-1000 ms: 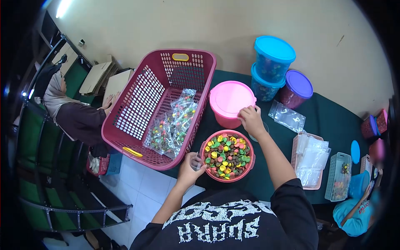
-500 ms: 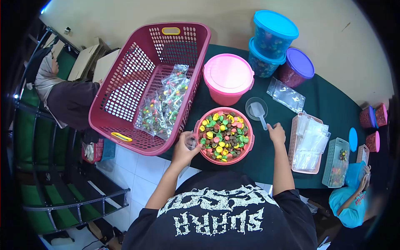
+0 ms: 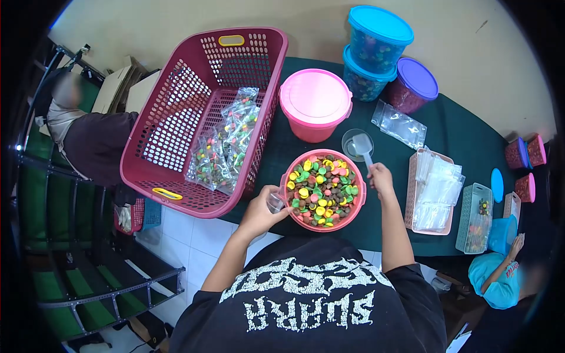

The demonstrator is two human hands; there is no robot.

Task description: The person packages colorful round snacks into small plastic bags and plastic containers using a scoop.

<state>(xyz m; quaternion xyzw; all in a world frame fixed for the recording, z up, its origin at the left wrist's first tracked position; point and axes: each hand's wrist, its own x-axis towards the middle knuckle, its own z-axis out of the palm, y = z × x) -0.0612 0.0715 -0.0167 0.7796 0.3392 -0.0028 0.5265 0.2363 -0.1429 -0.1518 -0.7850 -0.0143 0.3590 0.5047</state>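
Note:
A round pink tub (image 3: 360,203) full of yellow, green, pink and brown candy-like pieces (image 3: 322,191) stands in front of me. My left hand (image 3: 262,213) is at the tub's left rim, its fingers closed round a clear plastic bag (image 3: 275,203). On the other side, my right hand (image 3: 381,178) grips the handle of a translucent scoop (image 3: 362,143). The scoop's blade is over a small clear round dish (image 3: 349,137) behind the tub.
A maroon basket (image 3: 136,167) with filled packets (image 3: 226,147) stands left. Behind are a lidded pink tub (image 3: 315,100), blue tubs (image 3: 371,73) and a purple-lidded tub (image 3: 415,82). A tray of clear bags (image 3: 435,191) lies right. One person (image 3: 94,141) is left, another (image 3: 497,276) right.
My right hand has closed on the scoop's handle and raised it slightly. My left hand stays at the tub's rim with the bag. The whole view has shifted a little.

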